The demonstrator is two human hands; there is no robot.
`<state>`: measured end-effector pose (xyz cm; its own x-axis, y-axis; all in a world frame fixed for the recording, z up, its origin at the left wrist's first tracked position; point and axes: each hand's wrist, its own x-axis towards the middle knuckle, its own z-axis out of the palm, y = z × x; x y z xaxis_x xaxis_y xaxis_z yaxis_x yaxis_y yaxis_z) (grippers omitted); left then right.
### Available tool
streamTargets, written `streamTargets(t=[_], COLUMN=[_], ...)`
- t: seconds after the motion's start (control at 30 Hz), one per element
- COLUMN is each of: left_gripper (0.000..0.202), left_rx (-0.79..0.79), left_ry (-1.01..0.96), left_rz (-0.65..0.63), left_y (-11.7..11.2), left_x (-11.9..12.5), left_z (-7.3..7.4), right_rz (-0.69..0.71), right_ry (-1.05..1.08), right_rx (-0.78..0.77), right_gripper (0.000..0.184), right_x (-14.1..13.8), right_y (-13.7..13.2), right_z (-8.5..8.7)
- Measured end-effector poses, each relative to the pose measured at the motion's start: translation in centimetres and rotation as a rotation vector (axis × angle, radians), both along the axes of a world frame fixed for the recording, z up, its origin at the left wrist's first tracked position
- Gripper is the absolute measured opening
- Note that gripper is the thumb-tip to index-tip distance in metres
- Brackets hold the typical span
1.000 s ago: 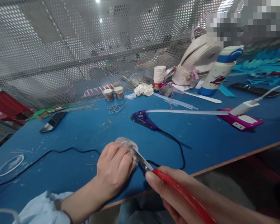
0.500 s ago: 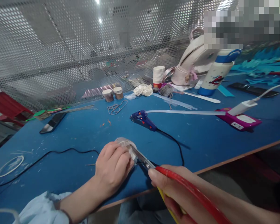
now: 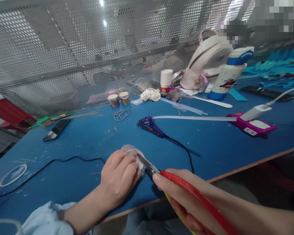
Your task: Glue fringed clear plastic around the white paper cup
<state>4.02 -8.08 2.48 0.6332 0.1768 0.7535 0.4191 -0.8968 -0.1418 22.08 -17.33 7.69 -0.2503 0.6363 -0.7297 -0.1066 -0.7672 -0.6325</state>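
Note:
My left hand (image 3: 120,176) is closed around a whitish, crinkled, cup-like piece (image 3: 134,150), pressed near the table's front edge. Most of that piece is hidden under my fingers. My right hand (image 3: 176,189) grips scissors (image 3: 186,186) with red and yellow handles. Their metal blades point up and left, with the tips against the whitish piece, beside my left fingers. Beyond my hands lies a dark blue glue gun (image 3: 150,126), with a long clear glue stick (image 3: 193,117) coming out of its back.
A purple power strip (image 3: 254,125) with a white plug is at right. Farther back are a water bottle (image 3: 229,75), a pale backpack (image 3: 198,65), stacked paper cups (image 3: 167,78), two small filled cups (image 3: 119,99) and yarn (image 3: 174,95). A black cord (image 3: 63,159) crosses the blue table (image 3: 78,137).
The scissors and my right hand have shifted slightly up and left, closer to the whitish piece. My left hand keeps its hold almost unmoved.

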Motion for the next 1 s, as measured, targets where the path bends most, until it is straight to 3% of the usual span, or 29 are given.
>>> streamTargets(t=[0.23, 0.4, 0.5, 0.6, 0.67, 0.8, 0.9, 1.0], left_gripper=[0.011, 0.005, 0.006, 0.02, 0.026, 0.013, 0.008, 0.017], left_rx=[-0.318, -0.643, -0.899, -1.051, -1.03, -1.09, -1.187, -1.306], left_ry=[-0.21, -0.399, -0.54, -0.716, -0.762, -0.737, -0.663, -0.584], left_rz=[0.065, 0.146, 0.112, 0.093, 0.13, 0.238, 0.277, 0.329], left_y=[1.7, 3.7, 4.8, 6.7, 8.7, 14.5, 19.1, 23.2], left_x=[0.3, 0.4, 0.3, 0.1, 0.0, 0.7, 2.4, 4.8], left_z=[1.6, 2.7, 3.5, 4.8, 5.9, 7.4, 7.3, 6.1], right_rz=[0.007, 0.005, 0.186, 0.436, 0.611, 0.816, 0.93, 1.07], right_ry=[0.043, -0.047, -0.044, -0.194, -0.376, -0.68, -0.725, -0.704], right_rx=[0.042, -0.113, 0.105, 0.376, 0.54, 0.716, 0.74, 0.857], right_gripper=[0.03, 0.036, 0.04, 0.043, 0.043, 0.045, 0.039, 0.028], right_x=[2.0, 3.2, 4.8, 6.7, 7.5, 7.6, 7.0, 6.7], right_y=[-0.7, 0.0, 0.7, 1.7, 2.6, 4.4, 5.7, 6.7], right_z=[4.2, 3.9, 2.8, 2.4, 2.4, 2.5, 2.4, 2.2])
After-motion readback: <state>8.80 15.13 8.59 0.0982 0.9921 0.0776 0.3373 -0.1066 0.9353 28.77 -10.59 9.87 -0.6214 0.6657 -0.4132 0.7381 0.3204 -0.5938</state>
